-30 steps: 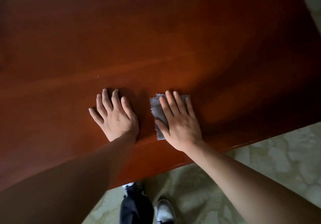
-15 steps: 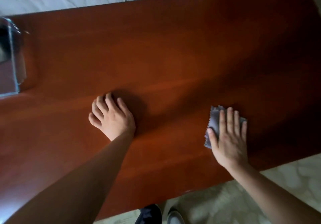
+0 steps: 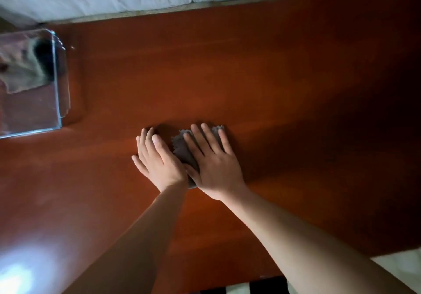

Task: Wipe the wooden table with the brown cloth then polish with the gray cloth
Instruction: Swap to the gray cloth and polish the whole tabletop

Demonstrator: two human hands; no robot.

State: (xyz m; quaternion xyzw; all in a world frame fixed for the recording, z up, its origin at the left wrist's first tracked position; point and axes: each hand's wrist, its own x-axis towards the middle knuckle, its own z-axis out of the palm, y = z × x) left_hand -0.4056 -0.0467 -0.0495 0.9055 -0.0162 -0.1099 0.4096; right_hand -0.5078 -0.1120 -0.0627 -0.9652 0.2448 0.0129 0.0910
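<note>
Your right hand [image 3: 216,168] lies flat, fingers spread, pressing 1 gray cloth [image 3: 183,152] on the worktop [image 3: 273,88]; left hand [image 3: 157,161] flat beside it, holding nothing. 1 clear box [image 3: 57,84] far left w/ 1 brown cloth [image 3: 20,72] inside.

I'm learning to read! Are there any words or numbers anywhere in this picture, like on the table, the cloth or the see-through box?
None. No words, numbers or signs show on the wooden table, the gray cloth under the right hand, or the clear box with a crumpled cloth in it.
</note>
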